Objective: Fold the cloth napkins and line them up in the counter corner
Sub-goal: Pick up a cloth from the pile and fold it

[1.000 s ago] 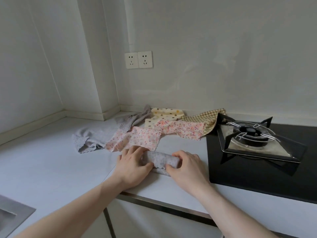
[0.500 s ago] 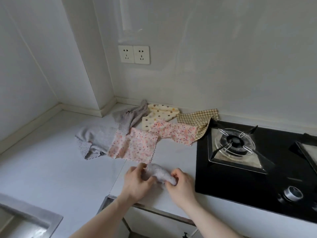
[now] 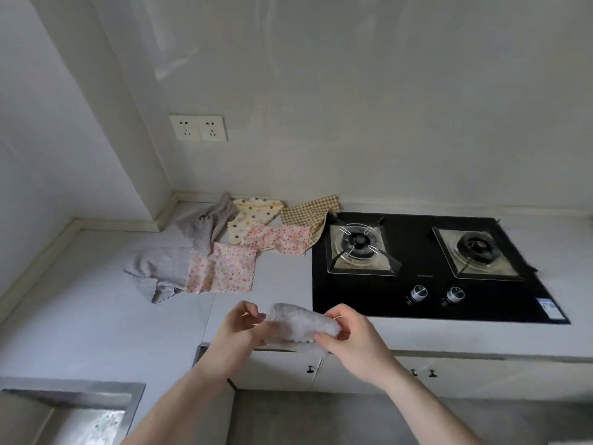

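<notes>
Both hands (image 3: pixel 239 329) have lifted the gray napkin (image 3: pixel 301 322) higher.

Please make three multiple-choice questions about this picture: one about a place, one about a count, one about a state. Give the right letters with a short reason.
1. Where does the checked napkin lie?
A. in the sink
B. by the hob's left rear corner
C. on the floor

2. How many knobs does the hob show?
A. two
B. four
C. one

3. What is the state of the grey napkin?
A. flat on the counter
B. hanging on the wall
C. bunched, held by both hands

Answers: 1 B, it touches the hob there. 2 A, two knobs at the front. 3 C, left hand and right hand grip its ends.
</notes>
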Available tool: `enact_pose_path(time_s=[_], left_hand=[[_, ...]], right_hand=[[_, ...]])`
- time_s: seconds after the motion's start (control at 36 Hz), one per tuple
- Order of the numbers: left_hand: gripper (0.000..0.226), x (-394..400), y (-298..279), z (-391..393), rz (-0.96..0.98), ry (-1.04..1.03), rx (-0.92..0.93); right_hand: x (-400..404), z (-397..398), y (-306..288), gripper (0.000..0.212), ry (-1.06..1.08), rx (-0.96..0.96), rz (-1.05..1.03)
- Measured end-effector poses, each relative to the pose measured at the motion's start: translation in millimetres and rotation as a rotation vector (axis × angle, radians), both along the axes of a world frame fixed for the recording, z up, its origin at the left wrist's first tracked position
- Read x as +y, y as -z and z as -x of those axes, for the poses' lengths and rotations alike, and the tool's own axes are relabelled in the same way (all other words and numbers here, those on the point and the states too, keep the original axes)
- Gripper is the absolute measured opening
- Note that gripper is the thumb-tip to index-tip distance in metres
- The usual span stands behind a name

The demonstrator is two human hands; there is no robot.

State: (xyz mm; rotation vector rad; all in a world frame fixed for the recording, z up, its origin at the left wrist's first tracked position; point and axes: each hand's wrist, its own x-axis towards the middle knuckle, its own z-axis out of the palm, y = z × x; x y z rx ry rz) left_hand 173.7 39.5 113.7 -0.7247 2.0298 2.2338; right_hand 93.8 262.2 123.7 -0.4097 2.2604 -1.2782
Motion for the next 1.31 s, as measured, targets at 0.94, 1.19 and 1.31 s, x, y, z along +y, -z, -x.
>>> enact_pose_path(time_s=[0.94,1.19,1.31], left_hand=[[0.013,480,-72,226,0.464,0.585,0.237],[0.022,555,-62,300,0.606,0.647,0.210],[0.020,588,-54,337,0.616,0.691,0.198]], right_hand=[[499,115,-68,0.011,0.520,0.123,-0.028],[569,168,-46,0.013,0.574,0.074,-0.014],[597,198,-34,0.011,0.615,0.055,-0.034]])
